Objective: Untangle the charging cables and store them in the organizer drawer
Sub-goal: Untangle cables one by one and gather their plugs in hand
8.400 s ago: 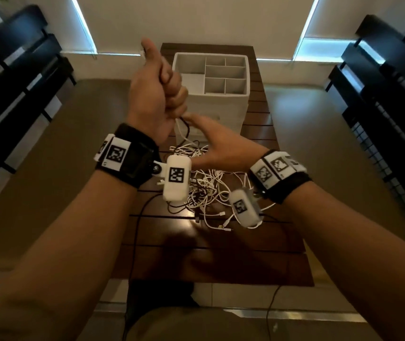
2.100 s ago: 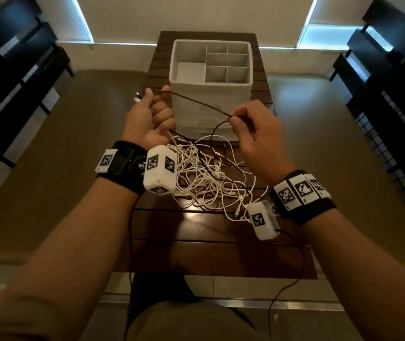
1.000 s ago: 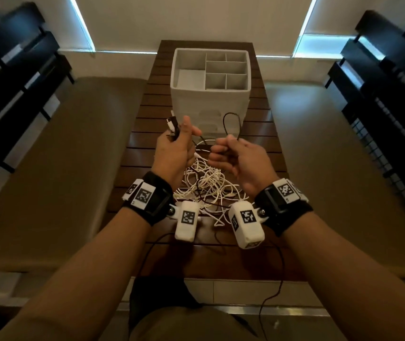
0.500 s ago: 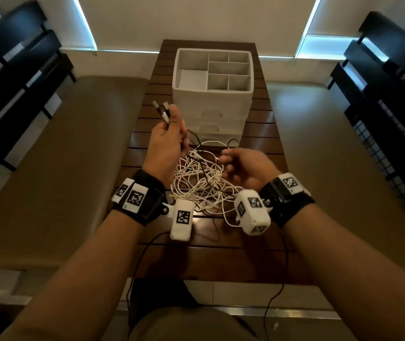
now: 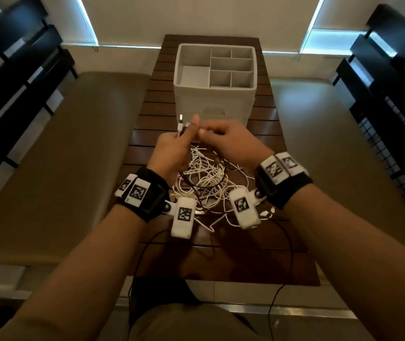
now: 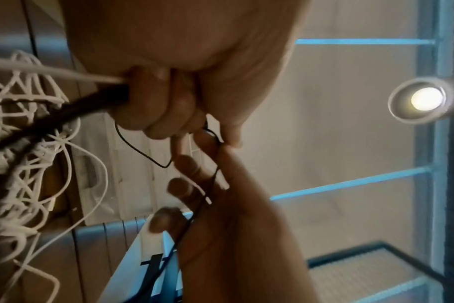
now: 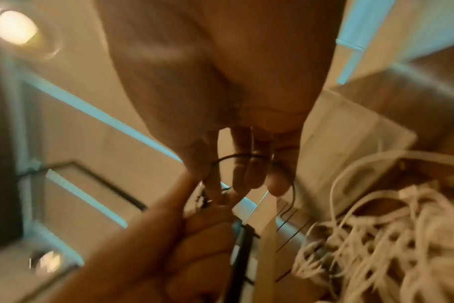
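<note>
Over the middle of the bench (image 5: 144, 124), both hands sit close together just above the cable pile, nearly touching at the fingertips. Left hand (image 5: 174, 150) is fisted on cables: left wrist view shows a white cable (image 6: 52, 70) and a thicker black cable (image 6: 65, 114) entering the curled fingers (image 6: 153, 106) from the pile side, and in the head view two plug ends (image 5: 180, 124) stick up past the thumb. Right hand (image 5: 231, 141) has thumb and fingers curled and pinching a thin black cable (image 6: 143, 151); it loops between the two hands and runs down along the right palm. Right wrist view is blurred, but the same thin black loop (image 7: 236, 158) crosses in front of the right fingers (image 7: 246, 174), probably hooked over them. White tangle (image 5: 203, 178) lies on the bench under and between the wrists, with dark strands threaded through it and loose ends spilling toward the near edge. Organizer (image 5: 215, 92) stands further back on the bench, centred, just beyond the hands; top tray is divided into one large compartment on the left and smaller ones on the right, with no cables seen in them. Drawer fronts (image 5: 215, 112) below the tray look closed. Each wrist carries a black band with tag markers and a white camera block. Tan cushions flank the bench on both sides; dark slatted furniture at the far left and right.
</note>
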Available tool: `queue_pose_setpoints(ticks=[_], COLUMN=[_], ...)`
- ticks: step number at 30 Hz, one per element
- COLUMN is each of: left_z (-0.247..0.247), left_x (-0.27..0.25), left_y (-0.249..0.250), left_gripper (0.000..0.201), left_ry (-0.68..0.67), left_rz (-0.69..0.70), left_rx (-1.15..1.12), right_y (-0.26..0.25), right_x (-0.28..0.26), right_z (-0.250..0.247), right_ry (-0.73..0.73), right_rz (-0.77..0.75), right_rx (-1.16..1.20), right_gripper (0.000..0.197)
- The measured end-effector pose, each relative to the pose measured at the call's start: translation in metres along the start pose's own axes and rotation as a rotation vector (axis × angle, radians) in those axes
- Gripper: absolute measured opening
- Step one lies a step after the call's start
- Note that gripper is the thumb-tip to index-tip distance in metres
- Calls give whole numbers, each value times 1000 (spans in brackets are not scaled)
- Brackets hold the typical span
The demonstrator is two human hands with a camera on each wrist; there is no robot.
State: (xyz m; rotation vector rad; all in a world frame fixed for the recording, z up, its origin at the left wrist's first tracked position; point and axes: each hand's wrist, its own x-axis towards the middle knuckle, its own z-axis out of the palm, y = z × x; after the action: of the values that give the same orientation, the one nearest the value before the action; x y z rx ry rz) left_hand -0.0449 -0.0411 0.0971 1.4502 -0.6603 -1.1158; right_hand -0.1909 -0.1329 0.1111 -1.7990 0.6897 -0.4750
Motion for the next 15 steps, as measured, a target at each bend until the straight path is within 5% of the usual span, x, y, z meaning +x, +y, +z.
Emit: queue_pose_setpoints(ticks=[2, 4, 6, 8, 10, 12, 15], left_z=[-3, -13, -23, -29, -29, -26, -23], left_x=[6, 9, 9, 4, -1, -6, -14], left_y=[-3, -7, -13, -19, -22, -20, -12], left_gripper=[33, 26, 21, 24, 27, 28, 27], left_ry=[20, 50, 43, -9, -69, -129, -201], left_rz=[-78, -95, -58, -40, -28, -3, 58], left_rx=[-12, -80, -97, -46, 7, 14, -28], right_y=[0, -2, 8, 31, 59, 86, 111], right_x=[-2, -4, 1, 5, 4, -1, 3], right_z=[2, -7, -19, -27, -15, 5, 27], right_ry=[-123, -179, -11, 116, -107, -374, -306], right_rz=[-104, -20, 85, 129, 247, 426, 435], right_rx=[-255, -248, -90, -224, -437, -390, -364], right_gripper=[19, 27, 34, 25, 16, 24, 25])
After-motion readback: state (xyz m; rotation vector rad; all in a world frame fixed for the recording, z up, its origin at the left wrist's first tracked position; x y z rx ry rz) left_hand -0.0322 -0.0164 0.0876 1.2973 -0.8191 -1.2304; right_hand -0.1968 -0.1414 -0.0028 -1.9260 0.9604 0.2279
